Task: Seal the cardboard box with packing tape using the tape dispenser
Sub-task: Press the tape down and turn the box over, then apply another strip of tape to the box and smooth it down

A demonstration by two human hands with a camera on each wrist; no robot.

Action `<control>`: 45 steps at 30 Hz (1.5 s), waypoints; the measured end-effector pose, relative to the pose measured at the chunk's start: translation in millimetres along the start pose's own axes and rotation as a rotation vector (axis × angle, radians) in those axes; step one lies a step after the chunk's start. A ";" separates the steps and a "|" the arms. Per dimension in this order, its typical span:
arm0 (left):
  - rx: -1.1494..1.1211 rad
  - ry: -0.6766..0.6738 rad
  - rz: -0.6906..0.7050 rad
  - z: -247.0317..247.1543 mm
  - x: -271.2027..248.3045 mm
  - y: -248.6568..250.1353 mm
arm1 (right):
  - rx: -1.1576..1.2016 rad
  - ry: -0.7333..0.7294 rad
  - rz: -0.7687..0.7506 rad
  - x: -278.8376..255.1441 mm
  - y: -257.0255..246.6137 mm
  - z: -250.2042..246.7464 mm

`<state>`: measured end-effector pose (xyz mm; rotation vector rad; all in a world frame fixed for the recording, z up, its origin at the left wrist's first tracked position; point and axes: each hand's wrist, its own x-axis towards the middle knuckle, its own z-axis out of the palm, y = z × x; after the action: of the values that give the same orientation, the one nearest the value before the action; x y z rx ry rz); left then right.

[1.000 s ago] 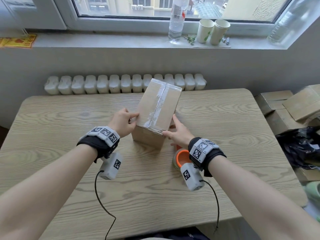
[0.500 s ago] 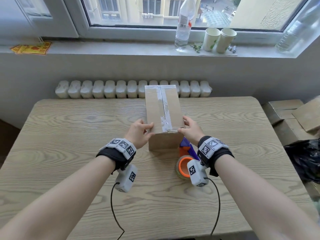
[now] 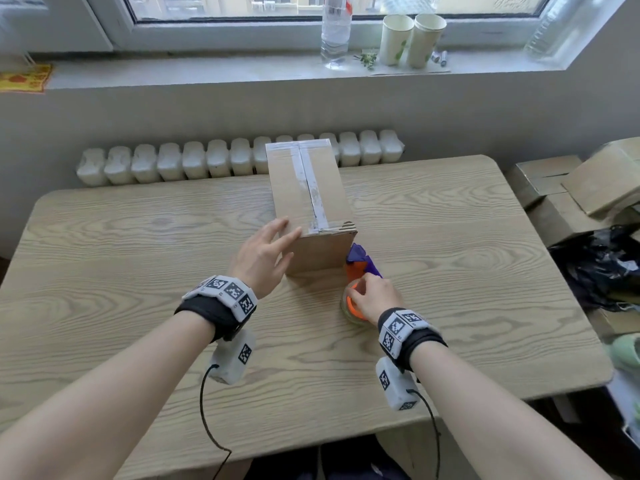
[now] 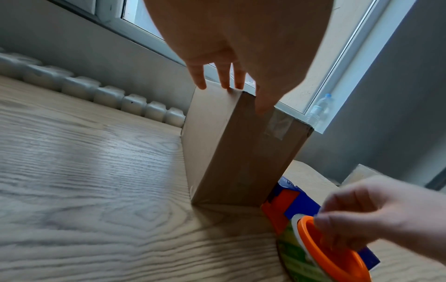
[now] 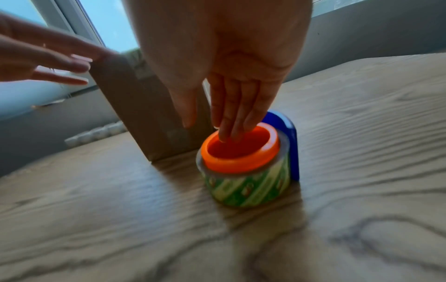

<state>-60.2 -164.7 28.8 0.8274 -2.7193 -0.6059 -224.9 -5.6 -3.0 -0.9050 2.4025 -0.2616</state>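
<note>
Brown rectangular cardboard box (image 3: 311, 206) sits on the wood-grain table (image 3: 138, 258), old clear tape along its top seam. Left hand (image 3: 265, 256) open, straight fingertips (image 4: 200, 80) on the box's near top edge. Right hand (image 3: 375, 297) has fingers (image 5: 231, 122) dipping into the orange core of the blue-and-orange tape dispenser (image 5: 248, 162), just right of the box; not clamped yet. Dispenser looks light, rigid, smooth plastic: hook the core, thumb outside the roll. Box likely light, may slide; brace it.

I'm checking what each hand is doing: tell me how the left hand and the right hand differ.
The left hand is spread flat at the cardboard box's near top corner; the right hand reaches down, fingers inside the tape dispenser's orange ring. The left hand is higher, the right hand low by the table. Both have straight fingers; neither grips anything yet.
</note>
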 end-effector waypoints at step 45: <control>0.019 -0.139 0.031 -104.3 102.9 74.9 | 0.080 0.253 -0.579 3.0 -67.3 -173.5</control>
<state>-144.6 -200.5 165.4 0.7724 -2.8608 -0.6553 -287.2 -60.5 163.6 -1.5958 2.2694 -0.7185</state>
